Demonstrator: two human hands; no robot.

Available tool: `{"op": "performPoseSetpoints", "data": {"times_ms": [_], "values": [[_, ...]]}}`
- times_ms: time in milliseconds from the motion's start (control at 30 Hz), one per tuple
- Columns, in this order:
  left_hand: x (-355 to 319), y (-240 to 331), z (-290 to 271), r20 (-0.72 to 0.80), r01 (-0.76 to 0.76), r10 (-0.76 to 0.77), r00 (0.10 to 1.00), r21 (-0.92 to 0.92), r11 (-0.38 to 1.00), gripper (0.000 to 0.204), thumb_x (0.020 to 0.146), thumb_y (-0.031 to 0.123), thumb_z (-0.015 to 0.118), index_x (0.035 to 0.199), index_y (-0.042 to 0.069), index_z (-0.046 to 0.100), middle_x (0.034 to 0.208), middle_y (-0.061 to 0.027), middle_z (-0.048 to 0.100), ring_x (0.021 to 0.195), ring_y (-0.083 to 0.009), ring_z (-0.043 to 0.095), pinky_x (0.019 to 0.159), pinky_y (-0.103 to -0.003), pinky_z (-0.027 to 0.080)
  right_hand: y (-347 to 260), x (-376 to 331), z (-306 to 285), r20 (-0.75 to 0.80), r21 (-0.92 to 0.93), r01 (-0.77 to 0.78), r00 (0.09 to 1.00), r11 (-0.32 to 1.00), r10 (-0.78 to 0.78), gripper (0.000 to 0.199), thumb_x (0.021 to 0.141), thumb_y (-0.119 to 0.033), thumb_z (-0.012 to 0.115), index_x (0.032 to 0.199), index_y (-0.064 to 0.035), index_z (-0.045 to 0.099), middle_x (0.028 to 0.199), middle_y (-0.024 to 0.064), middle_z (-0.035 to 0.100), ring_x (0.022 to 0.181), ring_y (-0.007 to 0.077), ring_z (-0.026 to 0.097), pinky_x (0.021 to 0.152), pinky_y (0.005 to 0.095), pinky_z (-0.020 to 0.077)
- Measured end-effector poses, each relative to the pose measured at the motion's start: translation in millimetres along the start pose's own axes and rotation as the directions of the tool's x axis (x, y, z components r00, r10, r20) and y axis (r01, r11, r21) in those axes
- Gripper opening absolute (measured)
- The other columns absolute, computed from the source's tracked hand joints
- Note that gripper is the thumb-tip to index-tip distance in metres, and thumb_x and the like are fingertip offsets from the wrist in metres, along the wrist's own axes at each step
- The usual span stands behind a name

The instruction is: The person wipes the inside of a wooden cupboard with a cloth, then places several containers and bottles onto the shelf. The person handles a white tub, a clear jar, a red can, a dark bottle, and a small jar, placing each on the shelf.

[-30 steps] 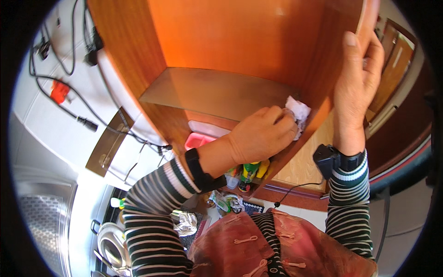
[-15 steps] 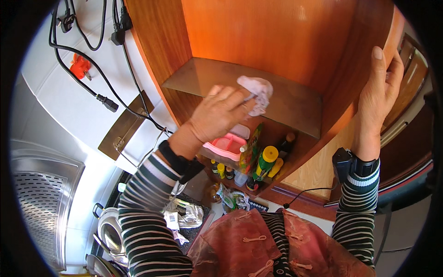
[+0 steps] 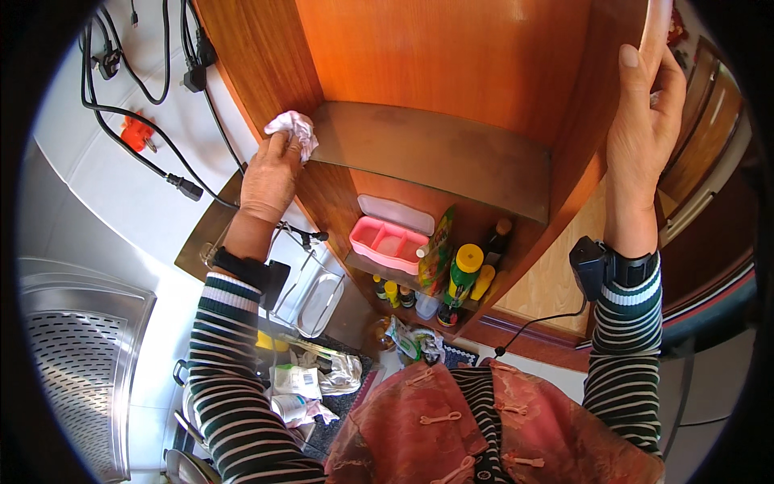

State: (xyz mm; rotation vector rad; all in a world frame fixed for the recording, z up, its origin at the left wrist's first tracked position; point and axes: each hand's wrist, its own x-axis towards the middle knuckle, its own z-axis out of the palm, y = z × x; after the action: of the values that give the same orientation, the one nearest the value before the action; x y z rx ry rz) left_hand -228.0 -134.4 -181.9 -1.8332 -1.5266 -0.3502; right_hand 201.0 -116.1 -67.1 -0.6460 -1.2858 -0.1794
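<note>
My left hand [image 3: 270, 179] grips a crumpled white cloth [image 3: 292, 127] and presses it against the left front corner of a bare wooden shelf [image 3: 435, 157] inside an open wooden cabinet [image 3: 451, 56]. My right hand [image 3: 643, 121] is raised at the right, fingers wrapped around the edge of the open cabinet door [image 3: 655, 28]. Both arms wear striped sleeves with black wrist devices.
The lower shelf holds a pink lidded compartment box [image 3: 389, 235], a green bottle with a yellow cap [image 3: 461, 274] and several small bottles. Black cables and plugs [image 3: 137, 133] hang on the white wall at left. A metal range hood [image 3: 76, 355] is lower left, and cluttered packets [image 3: 310, 375] lie below.
My left hand has swept the cloth along the upper shelf from its right side to its left front corner. The right hand stays on the door edge.
</note>
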Motion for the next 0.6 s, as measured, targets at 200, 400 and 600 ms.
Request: {"op": "performPoseSetpoints", "data": {"times_ms": [200, 400, 600], "values": [[11.5, -6.3, 21.1, 0.131, 0.170, -0.186, 0.974, 0.122, 0.978, 0.037, 0.092, 0.008, 0.058, 0.129, 0.002, 0.059, 0.126, -0.0172, 0.056, 0.118, -0.0354, 0.060, 0.093, -0.042, 0.058, -5.3, 2.8, 7.6, -0.020, 0.075, 0.036, 0.999, 0.997, -0.035, 0.045, 0.099, -0.035, 0.070, 0.130, -0.0037, 0.060, 0.102, -0.0009, 0.060, 0.085, 0.0047, 0.049, 0.075, 0.0204, 0.0398], [34.7, 6.4, 30.7, 0.291, 0.081, -0.187, 0.938, 0.340, 0.937, 0.050, 0.091, 0.005, 0.054, 0.140, 0.002, 0.047, 0.132, -0.0157, 0.055, 0.114, -0.0336, 0.060, 0.102, -0.040, 0.051, -7.6, 2.6, 13.7, 0.063, 0.290, 0.110, 0.989, 0.951, -0.134, 0.033, 0.105, -0.020, 0.058, 0.133, -0.0040, 0.050, 0.116, 0.0056, 0.059, 0.102, 0.0128, 0.056, 0.091, 0.0282, 0.0476], [30.0, 58.6, -16.6, 0.236, 0.208, -0.187, 0.954, -0.064, 0.976, 0.054, 0.088, -0.001, 0.051, 0.141, 0.012, 0.051, 0.145, -0.0095, 0.051, 0.133, -0.0307, 0.051, 0.111, -0.042, 0.045, -4.5, 4.9, 18.3, 0.009, 0.213, 0.231, 0.971, 0.949, -0.238, 0.034, 0.104, -0.022, 0.061, 0.131, -0.0037, 0.052, 0.115, 0.0052, 0.060, 0.102, 0.0128, 0.057, 0.091, 0.0276, 0.0472]]}}
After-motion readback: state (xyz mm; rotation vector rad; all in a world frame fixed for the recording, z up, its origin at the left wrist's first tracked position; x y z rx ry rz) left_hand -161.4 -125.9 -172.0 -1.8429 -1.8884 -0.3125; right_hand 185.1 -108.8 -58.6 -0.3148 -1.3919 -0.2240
